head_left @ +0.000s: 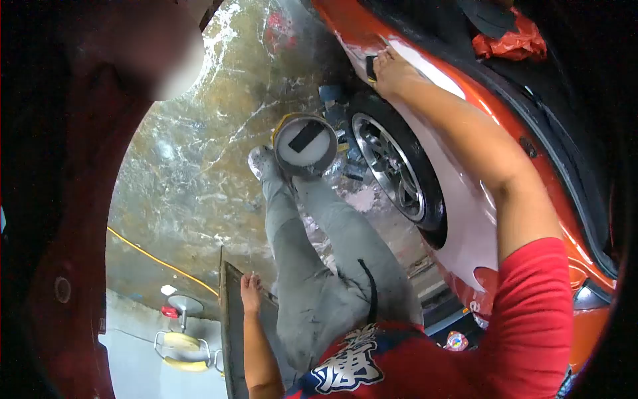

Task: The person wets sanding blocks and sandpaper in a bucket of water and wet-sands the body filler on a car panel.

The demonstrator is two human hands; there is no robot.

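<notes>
On the car's front fender [442, 143], which has pale pinkish-white patches over orange paint, my right hand [393, 72] presses a small black sanding block [371, 68]. My fingers lie over the block and cover part of it. My left hand [250, 291] hangs low beside my left leg, near the edge of a dark board [232, 319]. Its fingers are loosely bent with nothing visible in them. Between my feet and the wheel stands a bucket [334, 156] of cloudy whitish water with a black block [306, 136] in it.
The car wheel [389, 166] stands just right of my legs. Several dark scraps [335, 116] lie on the wet, stained floor beside the tyre. A yellow hose or cable [163, 263] crosses the floor at left, near a yellow-padded stool [181, 342]. Red plastic [512, 41] lies at upper right.
</notes>
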